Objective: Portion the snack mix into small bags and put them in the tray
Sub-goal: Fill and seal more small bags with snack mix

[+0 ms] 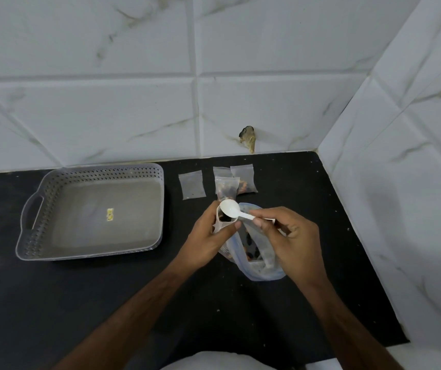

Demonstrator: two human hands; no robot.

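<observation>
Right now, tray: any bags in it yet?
Empty of bags. The grey tray shows only its bare floor and a small yellow sticker; the filled bags lie on the counter.

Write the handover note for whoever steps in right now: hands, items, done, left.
Left hand holds a small bag open; right hand pinches the white spoon over its mouth.
Big snack bag lies under the hands.
Done: two filled bags at the back of the counter.
Left: finish this bag, fill the flat one, move all into the grey tray, which holds no bags.
</observation>
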